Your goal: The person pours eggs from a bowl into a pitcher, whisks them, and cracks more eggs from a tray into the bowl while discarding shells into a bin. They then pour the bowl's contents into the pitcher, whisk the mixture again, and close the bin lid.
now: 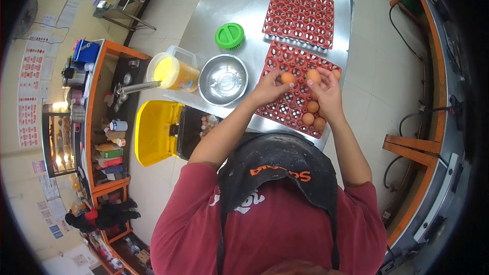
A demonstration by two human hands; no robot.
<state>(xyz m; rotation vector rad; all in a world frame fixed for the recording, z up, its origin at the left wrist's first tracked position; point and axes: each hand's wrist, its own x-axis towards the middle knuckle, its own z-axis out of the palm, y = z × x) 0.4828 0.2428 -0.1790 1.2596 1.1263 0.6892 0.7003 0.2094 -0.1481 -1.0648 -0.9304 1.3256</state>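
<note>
My left hand pinches a brown egg over the near red egg tray. Close beside it, my right hand is closed on another brown egg. One more egg shows behind the right fingers at the tray's right edge. Several brown eggs sit in the tray's near right corner, below the right hand. Most of the other cups hold nothing. To the left of my left forearm stands a shiny steel bowl.
A pitcher of yellow liquid with a metal-handled tool stands left of the bowl. A green lid and a second red tray lie farther back on the steel table. A yellow-lidded bin holds eggshells.
</note>
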